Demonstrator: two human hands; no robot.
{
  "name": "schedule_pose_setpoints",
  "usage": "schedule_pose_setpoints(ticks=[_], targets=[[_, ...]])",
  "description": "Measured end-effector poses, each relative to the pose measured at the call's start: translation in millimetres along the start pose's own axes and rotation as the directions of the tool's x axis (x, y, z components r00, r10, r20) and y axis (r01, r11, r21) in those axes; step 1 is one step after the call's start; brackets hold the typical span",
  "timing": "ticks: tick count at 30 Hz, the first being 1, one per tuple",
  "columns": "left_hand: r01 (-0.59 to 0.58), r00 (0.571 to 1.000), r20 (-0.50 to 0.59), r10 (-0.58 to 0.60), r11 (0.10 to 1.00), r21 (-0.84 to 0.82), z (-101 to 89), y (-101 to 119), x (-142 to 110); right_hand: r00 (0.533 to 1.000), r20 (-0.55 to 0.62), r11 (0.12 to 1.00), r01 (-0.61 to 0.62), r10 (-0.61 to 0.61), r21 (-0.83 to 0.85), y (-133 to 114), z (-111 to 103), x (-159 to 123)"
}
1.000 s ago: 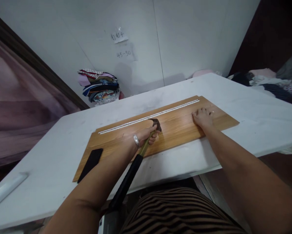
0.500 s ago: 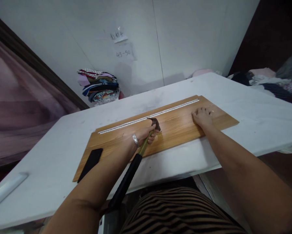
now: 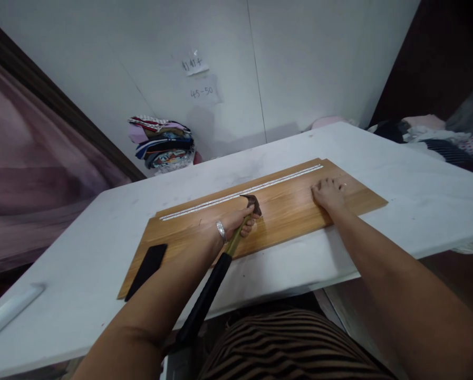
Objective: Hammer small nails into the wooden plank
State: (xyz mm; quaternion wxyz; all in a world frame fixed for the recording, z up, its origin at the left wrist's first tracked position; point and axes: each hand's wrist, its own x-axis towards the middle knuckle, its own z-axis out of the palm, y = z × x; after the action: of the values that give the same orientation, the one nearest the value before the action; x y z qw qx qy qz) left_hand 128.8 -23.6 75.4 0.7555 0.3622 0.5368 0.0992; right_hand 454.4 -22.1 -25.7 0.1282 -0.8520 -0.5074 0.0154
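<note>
My left hand (image 3: 238,224) is wrapped round the upper shaft of a claw hammer (image 3: 214,277), close below its rusty head. The head is at a spot near the middle of a wooden board (image 3: 287,206); whether it touches a nail there is too small to tell. The hammer's black grip points down toward my body. My right hand (image 3: 330,194) rests on the board's right part, fingers spread and holding nothing. A long white strip (image 3: 240,193), like a ruler, lies along the board's far side. A thin dark mark or nail (image 3: 200,221) shows left of my left hand.
A black flat object (image 3: 147,270) lies on the board's left end. The board is on a white-covered table (image 3: 414,198). A clear plastic roll (image 3: 12,312) is at the left edge, and folded clothes (image 3: 163,142) are stacked by the wall. More cloth (image 3: 434,132) lies at right.
The view has tilted slightly, so everything sits a little lower. My left hand, the hammer and my right hand keep nearly the same places on the board.
</note>
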Motion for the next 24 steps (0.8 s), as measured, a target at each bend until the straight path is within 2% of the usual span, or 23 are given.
schedule_pose_setpoints(ticks=[24], targets=[[0.009, 1.000, 0.027, -0.009, 1.000, -0.021, -1.8, 4.4, -0.2, 1.000, 0.003, 0.999, 0.024, -0.024, -0.034, 6.3, 4.9, 2.6]])
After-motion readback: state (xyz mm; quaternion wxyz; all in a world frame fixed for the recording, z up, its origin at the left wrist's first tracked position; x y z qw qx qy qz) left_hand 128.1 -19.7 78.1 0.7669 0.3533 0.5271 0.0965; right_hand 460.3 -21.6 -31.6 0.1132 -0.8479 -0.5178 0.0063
